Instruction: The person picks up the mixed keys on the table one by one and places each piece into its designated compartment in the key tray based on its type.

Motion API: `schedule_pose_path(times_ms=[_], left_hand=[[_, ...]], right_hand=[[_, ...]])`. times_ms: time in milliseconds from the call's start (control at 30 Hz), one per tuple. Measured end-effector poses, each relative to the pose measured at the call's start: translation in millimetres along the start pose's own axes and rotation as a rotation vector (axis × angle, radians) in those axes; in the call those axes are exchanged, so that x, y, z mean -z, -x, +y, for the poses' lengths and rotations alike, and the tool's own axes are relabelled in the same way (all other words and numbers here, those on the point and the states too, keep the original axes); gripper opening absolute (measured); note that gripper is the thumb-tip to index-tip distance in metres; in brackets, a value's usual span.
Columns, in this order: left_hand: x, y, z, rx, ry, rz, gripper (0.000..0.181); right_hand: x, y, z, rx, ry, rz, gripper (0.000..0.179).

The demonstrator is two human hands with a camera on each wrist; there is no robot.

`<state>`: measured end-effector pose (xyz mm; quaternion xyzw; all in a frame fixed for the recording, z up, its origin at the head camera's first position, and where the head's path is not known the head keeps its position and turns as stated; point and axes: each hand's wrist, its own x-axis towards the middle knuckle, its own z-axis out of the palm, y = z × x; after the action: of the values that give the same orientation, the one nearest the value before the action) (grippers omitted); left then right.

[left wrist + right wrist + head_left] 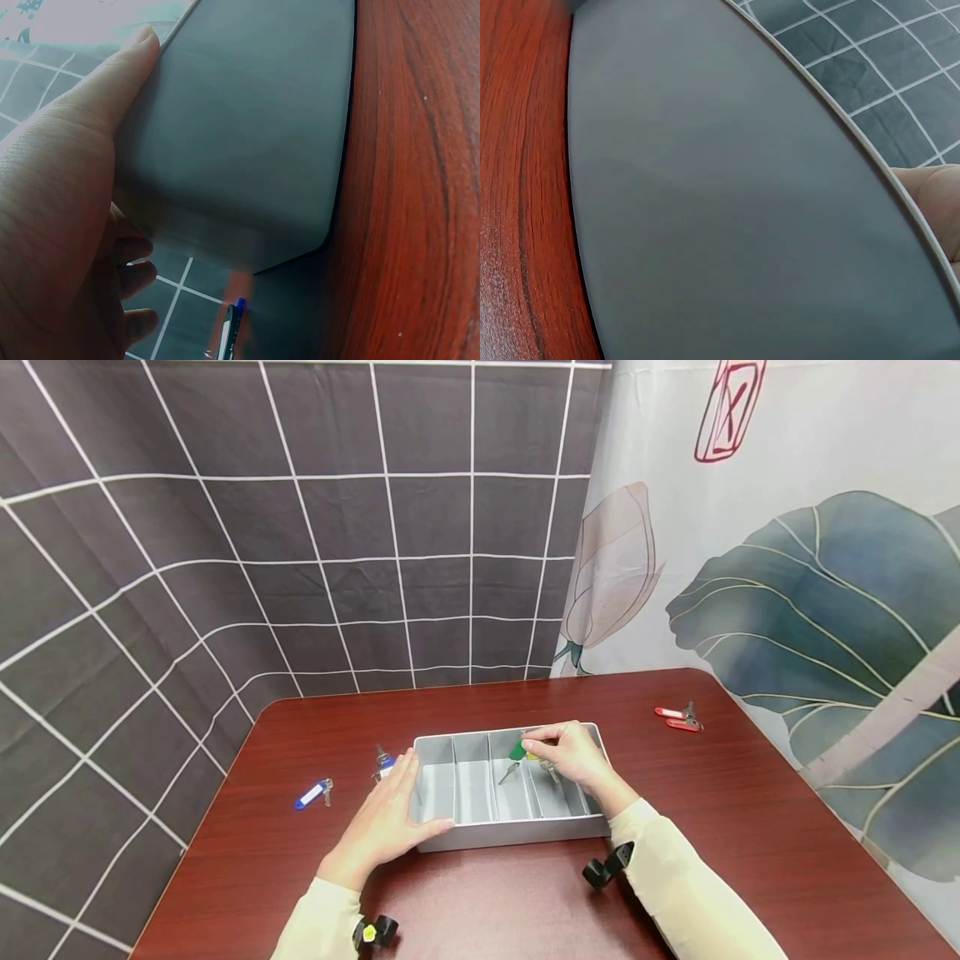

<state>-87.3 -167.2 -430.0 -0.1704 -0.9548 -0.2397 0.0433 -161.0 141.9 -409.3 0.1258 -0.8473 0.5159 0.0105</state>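
Note:
A light grey divided tray stands on the table, its wall filling much of both wrist views. My left hand rests against the tray's left end, fingers straight along the side and thumb along the front rim; the left wrist view shows that thumb at the rim. Over the tray's right half, my right hand pinches a green key tag, with a key hanging below it in the third compartment from the left. A yellow key tag with keys shows just below the right fingers, partly hidden.
Left of the tray lies a blue key tag with a key; another blue key tag is partly behind my left hand. Two red key tags with keys lie at the back right. Hanging cloths border the dark red table.

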Motion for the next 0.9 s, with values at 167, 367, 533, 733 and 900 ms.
schedule_pose_path(times_ms=[167, 367, 533, 733, 900], left_hand=[[0.3, 0.3, 0.3, 0.007, 0.006, -0.004, 0.115], [-0.6, 0.7, -0.7, 0.006, 0.004, -0.003, 0.116], [-1.1, 0.9, -1.5, 0.005, 0.004, 0.003, 0.115], [-1.1, 1.3, -1.5, 0.010, 0.011, -0.003, 0.117], [0.4, 0.8, -1.1, 0.006, 0.005, -0.009, 0.118]], right_hand=[[-0.2, 0.4, -0.4, 0.011, 0.008, -0.009, 0.024], [-0.6, 1.0, -0.1, 0.004, 0.000, -0.013, 0.026], [-1.0, 0.9, -0.7, -0.008, -0.016, -0.009, 0.025], [6.9, 2.7, -4.0, -0.030, -0.067, -0.005, 0.026], [26.0, 10.9, -17.5, -0.008, -0.061, 0.010, 0.027]])
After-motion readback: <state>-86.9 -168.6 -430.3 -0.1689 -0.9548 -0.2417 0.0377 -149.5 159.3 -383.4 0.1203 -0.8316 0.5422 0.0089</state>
